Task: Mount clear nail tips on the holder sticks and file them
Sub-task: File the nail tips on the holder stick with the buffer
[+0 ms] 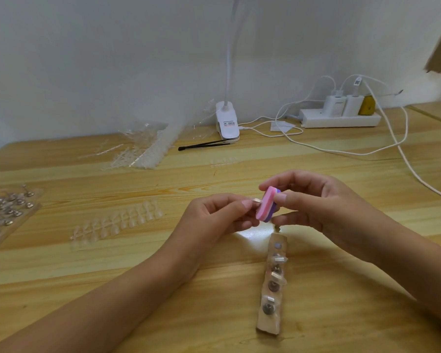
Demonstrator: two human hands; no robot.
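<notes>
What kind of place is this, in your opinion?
Probably a home or small-workshop desk used for nail craft: a wooden table, a clip-on lamp, strips of clear nail tips, and a power strip by the wall.

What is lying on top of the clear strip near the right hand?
On the clear strip sit round metal discs and a few clear nail tips. Its top end, under the right hand, is partly hidden.
</notes>
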